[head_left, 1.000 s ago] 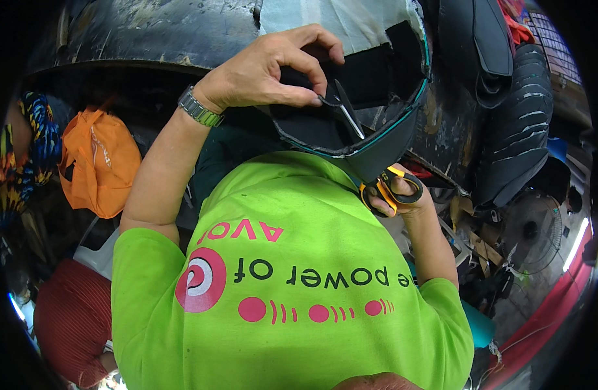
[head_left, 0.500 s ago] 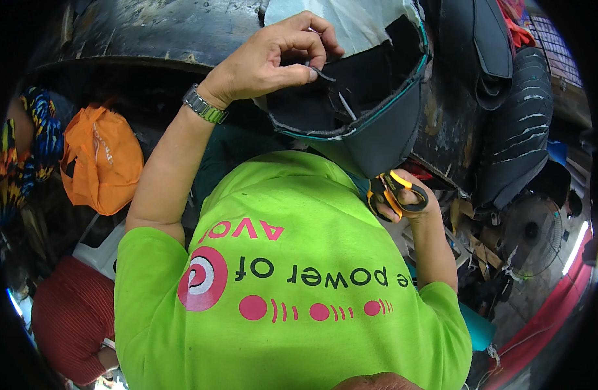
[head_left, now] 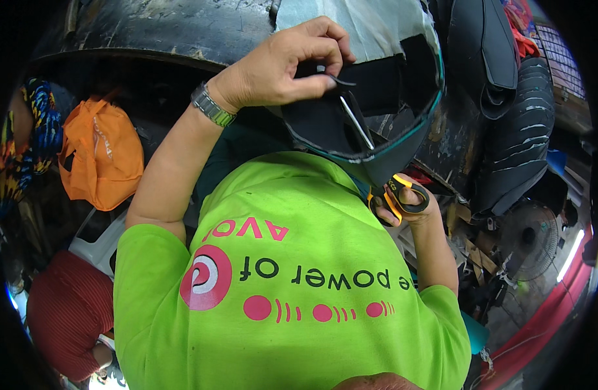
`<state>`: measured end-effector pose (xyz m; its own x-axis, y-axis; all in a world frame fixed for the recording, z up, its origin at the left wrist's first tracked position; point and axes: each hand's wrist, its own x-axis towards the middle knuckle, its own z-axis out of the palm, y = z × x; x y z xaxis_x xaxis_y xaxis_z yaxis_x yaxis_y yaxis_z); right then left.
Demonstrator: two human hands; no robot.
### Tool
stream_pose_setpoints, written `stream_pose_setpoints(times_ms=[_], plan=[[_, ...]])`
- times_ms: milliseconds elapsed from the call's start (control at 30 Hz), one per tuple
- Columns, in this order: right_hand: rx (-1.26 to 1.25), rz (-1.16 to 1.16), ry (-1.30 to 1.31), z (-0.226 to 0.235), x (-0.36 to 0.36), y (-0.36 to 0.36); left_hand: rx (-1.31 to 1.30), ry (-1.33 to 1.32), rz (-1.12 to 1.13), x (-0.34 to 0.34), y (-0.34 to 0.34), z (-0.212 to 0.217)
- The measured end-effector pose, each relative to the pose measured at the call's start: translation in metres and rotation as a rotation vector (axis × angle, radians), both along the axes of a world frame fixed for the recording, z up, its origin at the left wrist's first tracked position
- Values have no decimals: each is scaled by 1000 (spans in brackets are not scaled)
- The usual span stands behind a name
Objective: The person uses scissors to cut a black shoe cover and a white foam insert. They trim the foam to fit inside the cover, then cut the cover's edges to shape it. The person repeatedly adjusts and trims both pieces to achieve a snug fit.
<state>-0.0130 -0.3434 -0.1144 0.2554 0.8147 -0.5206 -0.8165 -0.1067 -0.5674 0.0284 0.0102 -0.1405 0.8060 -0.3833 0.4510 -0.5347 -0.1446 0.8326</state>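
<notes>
Black seat cover (head_left: 351, 117) with teal piping along its curved edge, held up in front of the chest, upper centre of view, its lower lip hanging over the green shirt (head_left: 292, 279). Scissors (head_left: 383, 188), orange-and-black handles, blades running up into the cover's inner side; the steel blades show as a pale line against the black material, slightly parted. Right hand (head_left: 409, 201) closed through the scissor handles, low right of the cover, fingers curled in the loops. Left hand (head_left: 279, 65) above, fingers pinched shut on a narrow black strip at the cover's upper edge, just beside the blade tips; metal-band wristwatch (head_left: 212, 105) on that wrist. Behind the cover, a pale grey sheet (head_left: 370, 26) and a dark, scuffed curved surface (head_left: 162, 29). Orange bag (head_left: 100, 153) to the left, well apart from the hands. Ribbed black seats (head_left: 526, 130) stacked at right, a fan (head_left: 526, 240) on the floor below them, red mat (head_left: 546, 318) along the lower right.
</notes>
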Motion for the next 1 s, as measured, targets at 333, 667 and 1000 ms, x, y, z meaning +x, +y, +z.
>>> stream_pose_setpoints(times_ms=[333, 667, 1000], plan=[[2, -38, 42, 2, -4, -7, 90, -125, 131, -11, -14, -5], [-16, -42, 142, 8, -5, -10, 47, 2, 143, -12, -14, -5], [37, -75, 160, -15, 4, 0, -18, -47, -19, -9, -5, -6]])
